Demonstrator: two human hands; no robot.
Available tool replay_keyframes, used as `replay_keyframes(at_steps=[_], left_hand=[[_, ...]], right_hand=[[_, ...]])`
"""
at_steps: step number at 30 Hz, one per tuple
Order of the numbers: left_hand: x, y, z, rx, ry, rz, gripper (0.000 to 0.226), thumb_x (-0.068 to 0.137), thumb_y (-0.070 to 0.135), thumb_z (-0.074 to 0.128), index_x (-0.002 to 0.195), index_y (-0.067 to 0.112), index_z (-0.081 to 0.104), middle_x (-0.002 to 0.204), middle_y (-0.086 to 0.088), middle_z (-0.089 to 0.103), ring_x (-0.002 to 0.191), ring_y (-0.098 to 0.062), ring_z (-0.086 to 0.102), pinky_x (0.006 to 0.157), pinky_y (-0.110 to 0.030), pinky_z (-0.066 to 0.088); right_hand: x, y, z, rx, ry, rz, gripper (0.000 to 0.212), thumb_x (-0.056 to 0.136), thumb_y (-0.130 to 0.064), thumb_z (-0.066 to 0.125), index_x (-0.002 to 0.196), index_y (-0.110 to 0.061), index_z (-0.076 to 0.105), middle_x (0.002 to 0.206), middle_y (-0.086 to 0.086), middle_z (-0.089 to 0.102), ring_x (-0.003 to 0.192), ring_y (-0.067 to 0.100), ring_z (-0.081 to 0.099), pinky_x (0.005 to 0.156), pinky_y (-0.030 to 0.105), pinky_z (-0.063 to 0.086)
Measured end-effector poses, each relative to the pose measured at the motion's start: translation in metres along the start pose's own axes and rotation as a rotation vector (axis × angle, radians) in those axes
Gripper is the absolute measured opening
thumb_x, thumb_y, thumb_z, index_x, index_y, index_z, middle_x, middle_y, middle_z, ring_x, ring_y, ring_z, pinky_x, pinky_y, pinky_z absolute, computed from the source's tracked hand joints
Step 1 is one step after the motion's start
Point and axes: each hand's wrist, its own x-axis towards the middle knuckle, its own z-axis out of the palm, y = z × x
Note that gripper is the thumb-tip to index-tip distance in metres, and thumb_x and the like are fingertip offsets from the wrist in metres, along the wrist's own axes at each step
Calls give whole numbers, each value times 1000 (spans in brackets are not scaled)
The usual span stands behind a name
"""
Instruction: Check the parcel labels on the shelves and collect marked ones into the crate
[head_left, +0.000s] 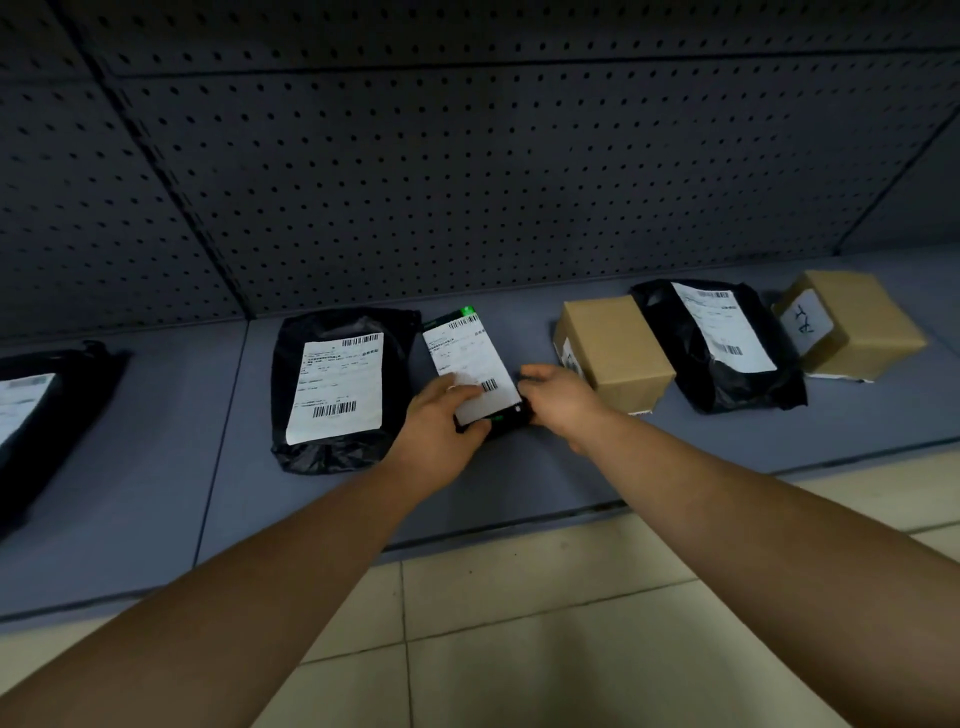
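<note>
The left hand's fingers (457, 387) lie curled over the near end of a small black parcel (475, 364), thumb hooked under its near edge, grasping it; the right hand (558, 397) closes on the same parcel's corner at 3 o'clock, fingers wrapped round the side. The parcel sits on the shelf (156, 493), its far end pointing to 11 o'clock, a white label covering most of its top. It looks flat, light and fairly stiff, with a slick plastic skin that could slide, so a two-sided pinch at the near corners, off the barcode, seems the safest hold. At 9 o'clock, just beside it, lies a soft black poly bag (337, 389); at 3 o'clock a cardboard box (613, 348), then another black bag (722, 345) and a second box (852, 322). No crate is in view
</note>
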Motion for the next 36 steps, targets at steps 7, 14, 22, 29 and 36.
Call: replay_keyframes(at_steps=[7,14,22,29,36], left_hand=[[10,4,0,-48,-31,-169,72,82,5,68,147,10,36,139,-11,43,118,-28,54,97,-31,46],[9,5,-2,-177,-8,-81,72,78,-1,70,140,21,44,124,2,57,92,-13,61,82,-24,52],[15,15,-17,-341,100,56,80,74,-13,61,134,38,46,125,3,57,83,-10,62,66,-19,48],[8,14,-25,-356,58,26,71,79,-8,67,132,35,51,106,7,66,83,-9,64,76,-21,54],[9,11,-17,-193,-101,-100,66,81,3,73,141,11,47,118,-10,65,94,-9,57,78,-9,42]], right_hand=[[-13,6,2,-195,-77,-67,32,91,-6,57,121,-12,67,112,9,70,90,18,60,75,24,48],[-16,14,-2,55,-15,-37,24,82,-3,74,88,-16,54,90,4,64,90,21,62,89,39,51],[-17,0,-2,255,79,-190,40,78,12,70,85,-23,52,86,-3,62,81,15,61,82,35,51],[-23,-6,2,230,62,-169,30,82,6,69,91,-19,55,85,-3,64,80,12,62,71,19,49],[-31,3,-1,75,18,-15,30,89,1,63,118,-6,63,96,1,69,79,10,61,73,21,50]])
